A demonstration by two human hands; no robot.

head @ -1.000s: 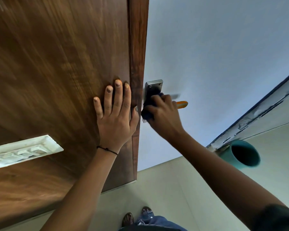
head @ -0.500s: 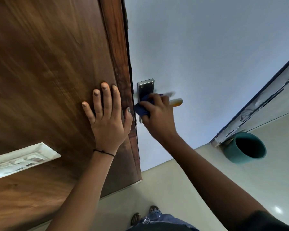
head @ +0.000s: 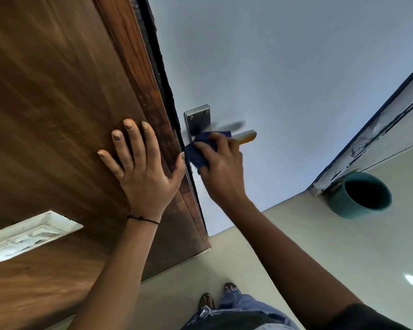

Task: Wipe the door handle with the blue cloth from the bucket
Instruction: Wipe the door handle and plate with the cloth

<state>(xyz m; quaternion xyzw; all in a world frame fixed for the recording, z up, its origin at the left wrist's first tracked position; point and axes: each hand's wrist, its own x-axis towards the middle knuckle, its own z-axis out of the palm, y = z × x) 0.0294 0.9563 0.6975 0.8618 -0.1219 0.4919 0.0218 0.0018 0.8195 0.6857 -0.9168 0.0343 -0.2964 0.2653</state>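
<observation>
The door handle (head: 247, 136) is a lever with a yellowish end, fixed on a steel plate (head: 198, 120) on the pale blue door. My right hand (head: 221, 167) holds the blue cloth (head: 197, 154) bunched against the lever near the plate and hides most of the lever. My left hand (head: 141, 163) lies flat with fingers spread on the brown wooden panel (head: 57, 103), its thumb on the panel's edge next to the cloth. The teal bucket (head: 359, 195) stands on the floor at the right by the door frame.
A white switch plate (head: 26, 234) is set in the wooden panel at lower left. The floor (head: 284, 246) is of pale tile. My feet and jeans (head: 227, 303) show at the bottom. A chipped blue and white frame (head: 372, 136) runs along the right.
The view has swung, so the wooden edge now leans more. My right hand with the cloth has slid a little along the handle, baring more of the steel plate. My left hand stays on the wood.
</observation>
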